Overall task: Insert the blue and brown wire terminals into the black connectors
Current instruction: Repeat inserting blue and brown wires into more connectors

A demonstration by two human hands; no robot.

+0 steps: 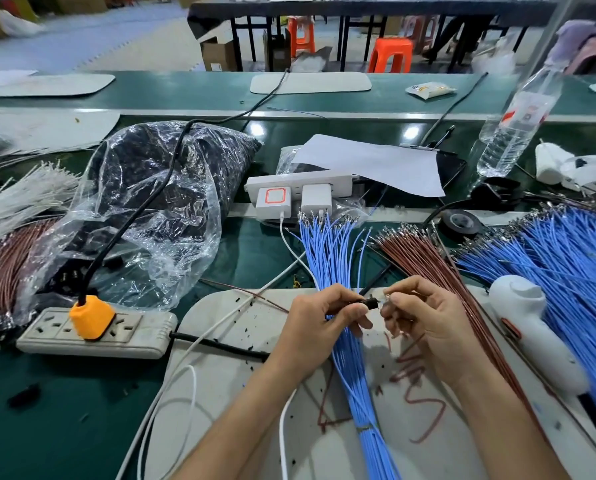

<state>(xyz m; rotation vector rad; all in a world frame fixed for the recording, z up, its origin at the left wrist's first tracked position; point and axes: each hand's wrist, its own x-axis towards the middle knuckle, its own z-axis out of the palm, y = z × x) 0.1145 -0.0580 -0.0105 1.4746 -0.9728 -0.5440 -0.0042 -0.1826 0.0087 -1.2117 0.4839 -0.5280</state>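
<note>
With our left grip (319, 318) pinching the black connector (371, 303) above the near tabletop (64, 410) and our right grip (424, 320) pinching a brown-looking wire terminal (386, 299) just beside its opening, we judge that a tilted approach could bend the terminal or leave it unlatched.

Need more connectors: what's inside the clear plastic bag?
The clear plastic bag holds a dark mass of small black pieces; crinkles and glare hide their exact shape.

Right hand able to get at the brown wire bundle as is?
Probably yes: the brown wire bundle lies uncovered right beside the right hand, nothing between. But that hand is pinching a wire end at the black connector, so it's occupied.
</note>
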